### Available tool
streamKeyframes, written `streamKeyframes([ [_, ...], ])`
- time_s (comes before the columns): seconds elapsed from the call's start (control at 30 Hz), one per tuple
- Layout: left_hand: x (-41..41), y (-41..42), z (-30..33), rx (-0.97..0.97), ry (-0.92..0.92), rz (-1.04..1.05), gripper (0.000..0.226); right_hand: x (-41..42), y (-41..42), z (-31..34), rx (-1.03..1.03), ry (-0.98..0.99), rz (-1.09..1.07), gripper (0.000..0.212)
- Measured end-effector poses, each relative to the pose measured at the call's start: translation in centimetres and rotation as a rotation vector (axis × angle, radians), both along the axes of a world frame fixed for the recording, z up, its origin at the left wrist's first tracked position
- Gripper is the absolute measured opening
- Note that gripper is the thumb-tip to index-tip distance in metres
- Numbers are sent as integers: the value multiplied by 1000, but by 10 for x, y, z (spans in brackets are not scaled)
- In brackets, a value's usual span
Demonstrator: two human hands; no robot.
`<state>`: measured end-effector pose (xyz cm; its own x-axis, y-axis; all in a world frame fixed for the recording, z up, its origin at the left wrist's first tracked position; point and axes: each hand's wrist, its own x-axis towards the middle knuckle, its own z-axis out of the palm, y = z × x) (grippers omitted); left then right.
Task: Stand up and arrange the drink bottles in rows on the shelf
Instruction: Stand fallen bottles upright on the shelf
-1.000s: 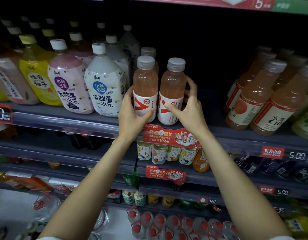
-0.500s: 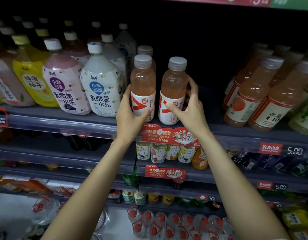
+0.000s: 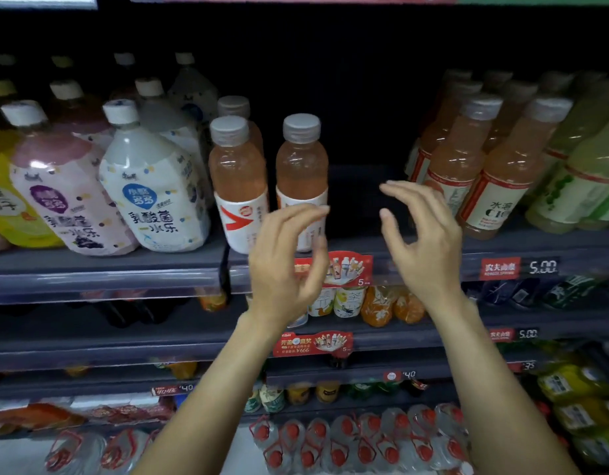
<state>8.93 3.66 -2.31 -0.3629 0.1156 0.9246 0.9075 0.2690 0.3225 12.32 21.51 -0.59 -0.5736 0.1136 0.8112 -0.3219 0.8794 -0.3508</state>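
Observation:
Two pink drink bottles with grey caps and white-red labels stand upright side by side at the shelf's front edge, the left bottle (image 3: 237,176) and the right bottle (image 3: 302,166). A third like bottle (image 3: 233,106) stands behind the left one. My left hand (image 3: 285,258) hovers in front of the right bottle, fingers curled and apart, holding nothing. To the right of both bottles, my right hand (image 3: 423,234) is open in front of a dark gap on the shelf (image 3: 107,269).
Wide white and pink yoghurt-drink bottles (image 3: 155,186) lean at the left. Orange bottles (image 3: 502,173) and pale green ones (image 3: 577,180) lean in rows at the right. Red price tags (image 3: 333,269) hang on the shelf rail. Lower shelves hold small cups and water bottles.
Both hands have let go of the two pink bottles and drawn back towards me and to the right. The bottles stay upright on the shelf. The view has shifted.

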Motion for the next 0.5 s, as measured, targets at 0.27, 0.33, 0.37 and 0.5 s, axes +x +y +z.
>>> streamKeyframes([
  [0.27,-23,127,24,-2,-655,-303,59,24,106,2,-205,7,-137,24],
  [0.33,-35,160,20,-41,-746,-250,81,23,126,2,-309,-104,-106,30],
  [0.37,-39,170,17,-65,-751,-218,88,20,132,2,-344,-152,-85,32],
  [0.5,-50,193,4,-94,-788,-184,84,12,149,1,-353,-259,34,34],
])
